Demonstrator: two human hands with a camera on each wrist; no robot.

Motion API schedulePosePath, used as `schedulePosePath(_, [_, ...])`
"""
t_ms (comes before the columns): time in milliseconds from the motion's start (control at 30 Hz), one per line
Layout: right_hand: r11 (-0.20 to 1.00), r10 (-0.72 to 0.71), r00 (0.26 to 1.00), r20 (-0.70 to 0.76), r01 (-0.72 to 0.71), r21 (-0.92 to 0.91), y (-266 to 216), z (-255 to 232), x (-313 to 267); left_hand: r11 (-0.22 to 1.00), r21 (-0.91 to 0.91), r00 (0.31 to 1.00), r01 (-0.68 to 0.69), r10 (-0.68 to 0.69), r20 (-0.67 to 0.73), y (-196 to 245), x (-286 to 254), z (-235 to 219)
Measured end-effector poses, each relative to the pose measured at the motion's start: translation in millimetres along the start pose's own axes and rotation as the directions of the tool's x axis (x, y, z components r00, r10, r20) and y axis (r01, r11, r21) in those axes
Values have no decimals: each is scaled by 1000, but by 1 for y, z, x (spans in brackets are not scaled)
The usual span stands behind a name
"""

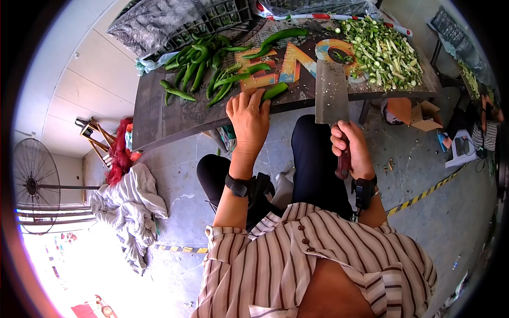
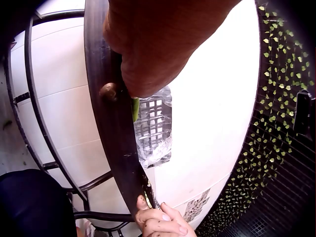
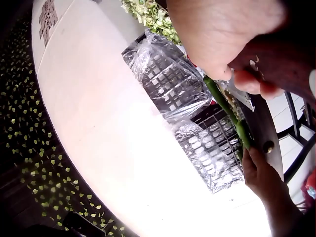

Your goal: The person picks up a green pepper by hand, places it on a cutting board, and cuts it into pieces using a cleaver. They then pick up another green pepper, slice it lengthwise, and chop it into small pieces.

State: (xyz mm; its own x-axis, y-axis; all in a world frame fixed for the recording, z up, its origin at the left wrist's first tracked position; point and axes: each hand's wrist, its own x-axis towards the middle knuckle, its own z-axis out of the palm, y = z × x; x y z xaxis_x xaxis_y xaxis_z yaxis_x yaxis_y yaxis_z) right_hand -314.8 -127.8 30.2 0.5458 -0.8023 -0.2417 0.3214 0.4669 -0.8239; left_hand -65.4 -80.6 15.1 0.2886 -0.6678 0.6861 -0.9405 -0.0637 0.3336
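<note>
I sit at a dark table (image 1: pixel 159 114) that bears coloured letters. My left hand (image 1: pixel 248 112) lies at its near edge, fingers curled over one green pepper (image 1: pixel 275 90) and holding it down. In the right wrist view that pepper (image 3: pixel 228 112) runs along the table edge to my left hand (image 3: pixel 262 177). My right hand (image 1: pixel 351 148) grips the red handle of a cleaver (image 1: pixel 331 96); its broad blade stands upright just right of the pepper. A heap of whole green peppers (image 1: pixel 199 66) lies behind my left hand. Chopped pepper pieces (image 1: pixel 383 50) are piled at the far right.
A plastic-covered crate (image 1: pixel 175 21) stands at the table's back. On the floor are a fan (image 1: pixel 34 185), a heap of cloth (image 1: pixel 130 206), a cardboard box (image 1: pixel 424 114) and yellow-black tape (image 1: pixel 424 196). Another person (image 1: pixel 485 122) sits at the far right.
</note>
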Motion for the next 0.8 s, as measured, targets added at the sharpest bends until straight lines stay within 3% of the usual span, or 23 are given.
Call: schedulePosePath(800, [999,10,1000,18,-10,30,1,-2,1,997,-79,1000,11,-12,-3,2,3,-2])
